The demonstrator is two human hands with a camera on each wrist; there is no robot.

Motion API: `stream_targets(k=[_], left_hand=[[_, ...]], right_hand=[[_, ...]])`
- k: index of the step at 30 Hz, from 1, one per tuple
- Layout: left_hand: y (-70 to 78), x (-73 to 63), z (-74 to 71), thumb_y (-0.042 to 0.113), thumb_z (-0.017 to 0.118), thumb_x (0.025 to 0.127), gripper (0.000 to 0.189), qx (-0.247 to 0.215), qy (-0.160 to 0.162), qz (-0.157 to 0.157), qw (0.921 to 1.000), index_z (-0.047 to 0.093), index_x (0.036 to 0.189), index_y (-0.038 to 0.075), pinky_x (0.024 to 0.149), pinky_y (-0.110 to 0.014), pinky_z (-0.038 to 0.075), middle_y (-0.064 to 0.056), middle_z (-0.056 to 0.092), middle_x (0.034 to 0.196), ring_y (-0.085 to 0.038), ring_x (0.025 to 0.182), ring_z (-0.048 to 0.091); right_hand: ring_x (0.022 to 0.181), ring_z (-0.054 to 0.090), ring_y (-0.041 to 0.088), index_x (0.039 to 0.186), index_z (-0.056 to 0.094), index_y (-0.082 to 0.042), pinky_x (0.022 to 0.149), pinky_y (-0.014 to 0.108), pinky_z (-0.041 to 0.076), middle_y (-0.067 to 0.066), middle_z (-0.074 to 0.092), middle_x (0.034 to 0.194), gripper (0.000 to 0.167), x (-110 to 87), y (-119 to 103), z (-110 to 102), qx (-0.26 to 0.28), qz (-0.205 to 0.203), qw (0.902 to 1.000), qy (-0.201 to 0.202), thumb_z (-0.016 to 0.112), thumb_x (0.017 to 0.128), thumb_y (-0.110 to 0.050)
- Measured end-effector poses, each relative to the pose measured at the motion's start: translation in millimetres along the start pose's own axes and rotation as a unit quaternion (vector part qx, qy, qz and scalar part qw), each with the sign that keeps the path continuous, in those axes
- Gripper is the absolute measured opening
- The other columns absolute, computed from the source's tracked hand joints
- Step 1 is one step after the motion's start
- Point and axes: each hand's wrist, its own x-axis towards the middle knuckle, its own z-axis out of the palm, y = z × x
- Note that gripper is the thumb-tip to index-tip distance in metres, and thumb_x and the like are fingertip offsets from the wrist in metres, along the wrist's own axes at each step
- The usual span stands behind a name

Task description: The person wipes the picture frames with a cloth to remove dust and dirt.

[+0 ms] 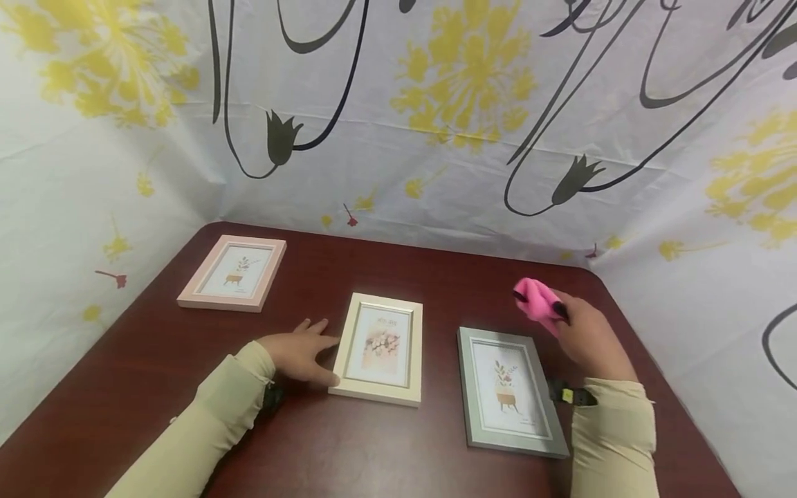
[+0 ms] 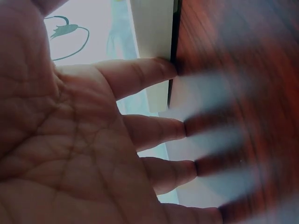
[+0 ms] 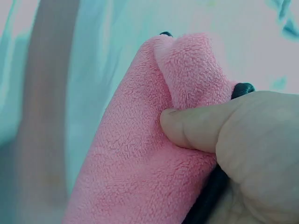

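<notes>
In the head view, the left hand (image 1: 299,351), fingers spread, touches the left edge of the cream picture frame (image 1: 414,353) lying flat on the red-brown table (image 1: 367,456); a sideways push could slide it. The right hand (image 1: 591,339) holds the pink plush cloth (image 1: 537,302) near the far end of the grey-green picture frame (image 1: 476,387); a careless sweep might knock that. In the left wrist view, straight, separated fingers suggest weak steadying. In the right wrist view, the thumb pinches the bunched cloth; easing that pinch could let folds slip
</notes>
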Motion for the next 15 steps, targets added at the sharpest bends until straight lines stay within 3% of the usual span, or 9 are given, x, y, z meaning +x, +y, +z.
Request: stream_targets(k=[3,6,10,15], left_hand=[[-0.3,-0.4,0.5,0.047,0.074,0.082,0.082,-0.001,-0.002,0.003,1.0000,0.047,0.148,0.008,0.109,-0.068,0.023,-0.027,0.018,0.160,-0.054,0.144,0.008],[-0.3,-2.1,0.3,0.047,0.075,0.082,0.083,-0.006,-0.001,-0.001,1.0000,0.046,0.148,0.007,0.108,-0.068,0.023,-0.028,0.018,0.160,-0.054,0.144,0.007],[0.4,-3.1,0.2,0.047,0.076,0.081,0.083,-0.010,0.002,-0.004,0.9999,0.046,0.149,0.008,0.108,-0.069,0.022,-0.028,0.017,0.160,-0.055,0.144,0.006],[1.6,0.0,2.4,0.048,0.075,0.081,0.083,-0.011,0.003,-0.001,0.9999,0.047,0.148,0.008,0.108,-0.070,0.022,-0.028,0.018,0.159,-0.056,0.144,0.007]], right_hand=[[0.101,0.061,0.043,0.125,0.062,0.002,0.087,0.059,0.046,0.025,0.064,0.109,0.037,4.2,-47,10,0.015,-0.070,0.9974,0.012,0.064,0.088,0.004],[0.115,0.059,0.040,0.134,0.060,-0.001,0.097,0.056,0.045,0.021,0.064,0.121,0.047,7.3,-92,26,0.023,-0.125,0.9918,-0.013,0.067,0.088,0.003],[0.118,0.060,0.033,0.134,0.063,-0.007,0.096,0.050,0.049,0.015,0.064,0.126,0.046,5.5,-139,48,-0.006,-0.152,0.9869,-0.053,0.068,0.089,0.001],[0.117,0.059,0.035,0.134,0.064,-0.013,0.094,0.050,0.050,0.015,0.064,0.125,0.043,-7.5,-169,77,-0.062,-0.172,0.9793,-0.088,0.069,0.091,-0.007]])
